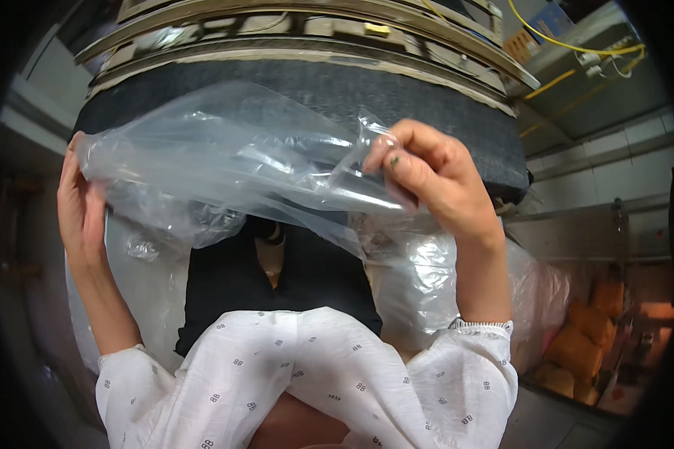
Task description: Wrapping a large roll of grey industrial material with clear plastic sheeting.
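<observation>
A clear plastic bag (240, 150) stretches between my two hands, above my lap and the near edge of the dark work surface. My left hand (81, 198) is at the bag's left end, its fingers partly behind the gathered film and its thumb against the near side. On the other side, my right hand (430, 168) pinches a corner of the film between thumb and bent fingers. The bag is creased and shiny, and I see nothing inside it.
A black-covered bench (457, 127) lies ahead, with long rails (314, 63) along its far side. Piles of clear plastic (419, 277) flank my legs. Yellow cable (554, 41) hangs at the far right; orange-brown bundles (580, 340) sit lower right.
</observation>
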A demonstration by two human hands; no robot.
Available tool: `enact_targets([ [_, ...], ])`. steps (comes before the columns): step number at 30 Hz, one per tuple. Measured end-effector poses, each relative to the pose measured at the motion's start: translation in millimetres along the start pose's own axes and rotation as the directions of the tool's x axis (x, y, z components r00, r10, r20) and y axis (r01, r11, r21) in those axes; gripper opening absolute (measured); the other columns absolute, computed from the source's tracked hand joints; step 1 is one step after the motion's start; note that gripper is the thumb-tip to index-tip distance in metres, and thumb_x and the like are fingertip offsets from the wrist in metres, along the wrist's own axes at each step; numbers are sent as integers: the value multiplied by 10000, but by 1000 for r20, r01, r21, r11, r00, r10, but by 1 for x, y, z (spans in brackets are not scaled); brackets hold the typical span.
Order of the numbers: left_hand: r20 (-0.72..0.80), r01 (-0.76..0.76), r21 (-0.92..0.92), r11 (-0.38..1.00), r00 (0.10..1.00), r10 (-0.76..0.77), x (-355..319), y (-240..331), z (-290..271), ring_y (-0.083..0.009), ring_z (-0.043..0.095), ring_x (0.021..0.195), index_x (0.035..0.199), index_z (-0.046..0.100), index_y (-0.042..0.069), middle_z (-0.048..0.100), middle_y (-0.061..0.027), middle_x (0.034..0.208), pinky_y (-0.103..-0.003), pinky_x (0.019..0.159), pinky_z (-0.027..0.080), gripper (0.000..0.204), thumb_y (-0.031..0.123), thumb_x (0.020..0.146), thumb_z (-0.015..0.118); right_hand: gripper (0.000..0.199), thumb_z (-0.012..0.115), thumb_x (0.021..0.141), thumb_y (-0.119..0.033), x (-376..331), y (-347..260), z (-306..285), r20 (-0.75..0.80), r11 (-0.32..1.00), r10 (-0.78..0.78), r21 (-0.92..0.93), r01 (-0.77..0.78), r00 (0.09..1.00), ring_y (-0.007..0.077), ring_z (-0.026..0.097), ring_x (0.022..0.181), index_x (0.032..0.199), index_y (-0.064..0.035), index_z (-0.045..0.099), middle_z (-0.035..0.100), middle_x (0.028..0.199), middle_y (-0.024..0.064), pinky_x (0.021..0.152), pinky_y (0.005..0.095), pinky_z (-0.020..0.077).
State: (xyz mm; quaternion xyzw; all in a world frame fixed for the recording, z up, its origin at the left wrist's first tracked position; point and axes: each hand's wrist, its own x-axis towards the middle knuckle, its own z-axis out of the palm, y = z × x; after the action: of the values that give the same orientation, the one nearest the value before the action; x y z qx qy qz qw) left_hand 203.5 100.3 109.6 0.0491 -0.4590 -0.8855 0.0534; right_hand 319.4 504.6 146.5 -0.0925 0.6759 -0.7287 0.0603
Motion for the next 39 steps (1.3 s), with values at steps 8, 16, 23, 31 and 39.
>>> enact_targets([
  [8, 894, -900, 422, 109, 433, 118, -79, -9, 130, -228, 459, 1140, 1140, 567, 50, 530, -119, 1164, -352, 978, 324, 406, 302, 822, 562, 225, 483, 893, -78, -15, -16, 48, 12, 989, -46, -138, 47, 999, 17, 404, 507, 1085, -20, 585, 504, 668, -24, 455, 168, 330],
  [16, 852, -286, 486, 826, 365, -375, -72, -51, 156, -146, 567, 870, 905, 605, 41, 591, -68, 918, -279, 796, 435, 138, 62, 772, 636, 166, 636, 797, -97, -32, 0, 45, -109, 975, -94, -213, 69, 990, 24, 444, 614, 937, -33, 572, 493, 659, -31, 556, 178, 365],
  [23, 460, -467, 198, 862, 821, 339, -25, -32, 137, 10, 377, 526, 1185, 478, 41, 584, -55, 1044, -113, 463, 328, 273, 120, 925, 454, 151, 561, 777, -158, -127, 165, -55, -302, 267, 404, -864, -427, 864, 283, 604, 752, 897, -115, 642, 633, 790, 119, 683, 368, 463],
  [31, 585, -636, 762, 121, 756, 293, 198, -16, -78, -115, 461, 750, 928, 490, 30, 486, -14, 816, -230, 713, 379, 180, 200, 942, 432, 156, 560, 739, -134, -236, 97, -249, -801, -453, -212, -428, -782, 560, 324, 633, 769, 836, -154, 681, 643, 825, 162, 657, 413, 513],
  [39, 334, -194, 910, -366, 866, 372, 361, 20, -324, -373, 517, 862, 967, 484, 0, 540, -213, 933, -402, 784, 393, 235, 207, 884, 411, 261, 584, 817, -311, -73, -19, -263, -281, 154, -959, -652, -743, 48, 316, 543, 851, 841, -63, 507, 516, 845, 125, 690, 412, 444],
])
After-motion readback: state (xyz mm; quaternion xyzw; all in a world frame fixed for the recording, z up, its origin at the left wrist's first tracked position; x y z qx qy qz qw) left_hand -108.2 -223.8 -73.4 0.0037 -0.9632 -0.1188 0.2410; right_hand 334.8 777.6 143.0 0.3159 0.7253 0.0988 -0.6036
